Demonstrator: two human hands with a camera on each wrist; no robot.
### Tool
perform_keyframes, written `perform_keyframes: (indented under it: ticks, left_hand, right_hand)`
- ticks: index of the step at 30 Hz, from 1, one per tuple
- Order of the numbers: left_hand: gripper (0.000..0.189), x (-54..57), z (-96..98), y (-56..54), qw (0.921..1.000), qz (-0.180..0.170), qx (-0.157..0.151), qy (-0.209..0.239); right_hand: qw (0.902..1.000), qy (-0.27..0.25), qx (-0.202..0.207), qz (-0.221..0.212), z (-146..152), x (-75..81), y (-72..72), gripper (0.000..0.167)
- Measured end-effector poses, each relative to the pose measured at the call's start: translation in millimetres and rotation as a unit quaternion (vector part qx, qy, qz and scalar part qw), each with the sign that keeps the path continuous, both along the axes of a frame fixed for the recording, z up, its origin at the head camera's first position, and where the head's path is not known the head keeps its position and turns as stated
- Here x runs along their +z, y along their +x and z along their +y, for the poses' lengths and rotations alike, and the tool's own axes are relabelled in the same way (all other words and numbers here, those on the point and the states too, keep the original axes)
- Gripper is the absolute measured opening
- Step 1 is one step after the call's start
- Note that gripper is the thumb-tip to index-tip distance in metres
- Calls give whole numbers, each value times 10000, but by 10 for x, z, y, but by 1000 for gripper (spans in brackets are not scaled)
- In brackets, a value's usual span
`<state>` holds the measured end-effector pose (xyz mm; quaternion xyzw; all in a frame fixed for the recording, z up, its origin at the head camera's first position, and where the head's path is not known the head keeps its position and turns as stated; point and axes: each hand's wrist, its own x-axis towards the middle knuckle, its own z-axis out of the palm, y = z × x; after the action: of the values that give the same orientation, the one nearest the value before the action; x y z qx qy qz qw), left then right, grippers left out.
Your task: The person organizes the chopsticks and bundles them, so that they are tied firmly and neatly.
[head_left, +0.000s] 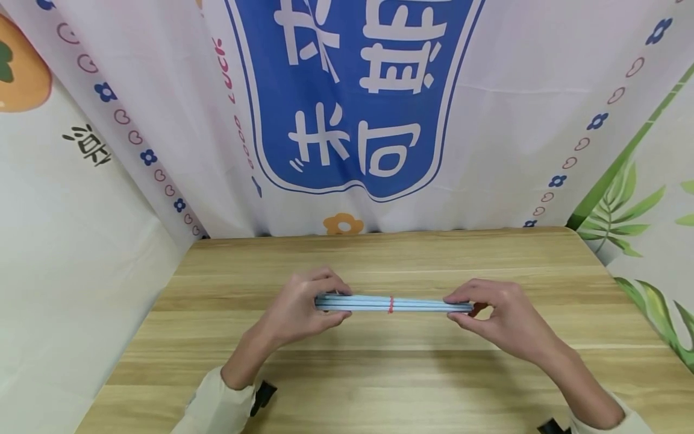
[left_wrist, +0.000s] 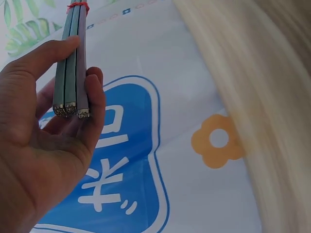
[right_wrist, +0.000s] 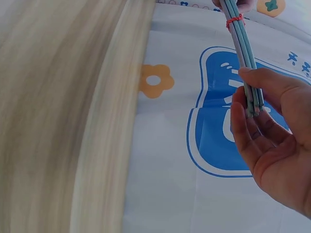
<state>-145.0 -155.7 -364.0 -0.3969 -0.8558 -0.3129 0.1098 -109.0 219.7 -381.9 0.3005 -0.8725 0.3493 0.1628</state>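
A bundle of light blue chopsticks (head_left: 417,304) stretches level between my two hands above the table. A thin red band (head_left: 391,304) wraps round its middle. My left hand (head_left: 300,307) pinches the thicker end between thumb and fingers; the square, silvery patterned tips of the chopsticks (left_wrist: 70,82) show in the left wrist view. At the narrower end, my right hand (head_left: 501,313) pinches the bundle the same way. In the right wrist view, the thin ends of the chopsticks (right_wrist: 245,46) poke out just past the thumb.
Under the hands lies a wood-grain table (head_left: 379,386). Behind its far edge hangs a white cloth with a blue printed panel (head_left: 352,150). More printed cloth (head_left: 70,253) covers the left side, and leaf-patterned cloth (head_left: 650,199) the right.
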Motion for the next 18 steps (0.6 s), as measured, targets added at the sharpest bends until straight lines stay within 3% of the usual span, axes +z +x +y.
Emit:
perform_keyframes:
  ticks: [10,18]
  left_hand:
    - [28,-136,-33,23,9999,-34,-82,-127]
    - [25,-206,-55,30,9999,-20,-71,-84]
  right_hand:
    - [10000,-61,62,-28,-3,-58,-16,38]
    - [9997,-194,103,-143,-35,-160,-71,33]
